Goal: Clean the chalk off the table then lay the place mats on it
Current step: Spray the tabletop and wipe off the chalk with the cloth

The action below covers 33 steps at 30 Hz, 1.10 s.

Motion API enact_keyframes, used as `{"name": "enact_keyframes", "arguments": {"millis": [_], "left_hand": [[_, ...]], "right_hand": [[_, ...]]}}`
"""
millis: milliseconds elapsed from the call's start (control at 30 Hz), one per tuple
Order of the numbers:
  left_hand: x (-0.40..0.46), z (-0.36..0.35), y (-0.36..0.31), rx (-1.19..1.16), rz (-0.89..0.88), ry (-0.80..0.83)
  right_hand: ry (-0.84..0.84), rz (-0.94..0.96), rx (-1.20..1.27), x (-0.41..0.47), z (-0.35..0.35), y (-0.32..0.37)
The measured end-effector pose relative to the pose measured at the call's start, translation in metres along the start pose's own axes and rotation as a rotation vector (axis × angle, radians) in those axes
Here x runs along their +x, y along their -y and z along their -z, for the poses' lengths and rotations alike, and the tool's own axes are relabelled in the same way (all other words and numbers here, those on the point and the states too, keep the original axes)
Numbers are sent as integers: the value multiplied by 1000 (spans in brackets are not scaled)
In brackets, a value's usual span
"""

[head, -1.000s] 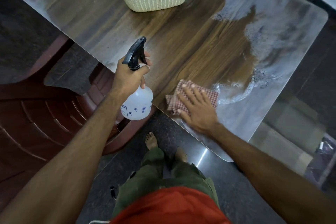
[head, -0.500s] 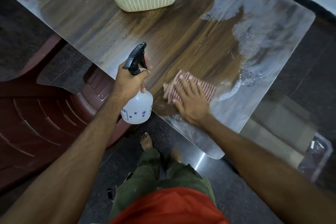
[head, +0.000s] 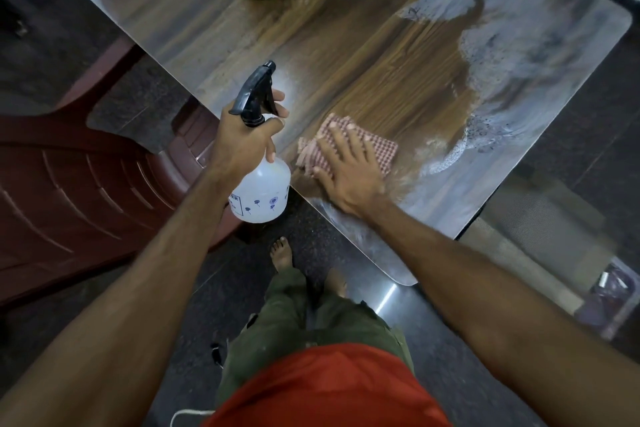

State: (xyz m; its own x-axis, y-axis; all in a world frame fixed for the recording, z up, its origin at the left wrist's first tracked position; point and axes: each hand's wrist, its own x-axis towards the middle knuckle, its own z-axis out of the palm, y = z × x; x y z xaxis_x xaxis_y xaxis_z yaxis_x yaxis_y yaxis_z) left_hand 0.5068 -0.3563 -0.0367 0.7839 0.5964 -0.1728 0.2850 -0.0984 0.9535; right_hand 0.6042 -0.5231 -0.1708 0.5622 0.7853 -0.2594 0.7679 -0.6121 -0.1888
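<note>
Wood-grain surface [head: 346,55] shows chalk film at right of frame. Right hand [head: 349,172] presses flat, fingers extended, on checked cloth [head: 384,149] at centre. Left hand [head: 242,135] grips spray bottle [head: 261,191]. Best: overlapping strokes toward chalk [head: 519,55].

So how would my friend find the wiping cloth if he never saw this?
Start at the long wooden table, then look at its near edge. The cloth lies flat under the right hand. It is the only pink checked thing there.
</note>
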Motion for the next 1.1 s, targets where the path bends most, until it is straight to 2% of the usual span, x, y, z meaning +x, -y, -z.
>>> {"name": "enact_keyframes", "arguments": {"millis": [100,200,367,467,633,800,967,1100], "left_hand": [[-7,-4,1,-8,11,-4],[-10,-4,2,-24,14,-17],[-13,-5,2,-19,17,-19],[-16,-6,3,-22,19,-17],[-21,-13,2,-17,13,7],[-20,-17,-5,-39,-14,18],[-24,-20,-2,-47,-13,24],[-30,-25,0,-45,-2,26]], "right_hand": [[35,112,-8,-33,-12,10],[32,141,-34,-67,-18,-12],[4,-61,-12,-58,-3,-64],[-12,-132,-7,-31,6,-54],[15,46,-28,-47,-13,3],[13,146,-51,-99,-29,-15],[-17,-69,-22,-89,-15,-68],[-31,-174,6,-57,-6,-59]]}}
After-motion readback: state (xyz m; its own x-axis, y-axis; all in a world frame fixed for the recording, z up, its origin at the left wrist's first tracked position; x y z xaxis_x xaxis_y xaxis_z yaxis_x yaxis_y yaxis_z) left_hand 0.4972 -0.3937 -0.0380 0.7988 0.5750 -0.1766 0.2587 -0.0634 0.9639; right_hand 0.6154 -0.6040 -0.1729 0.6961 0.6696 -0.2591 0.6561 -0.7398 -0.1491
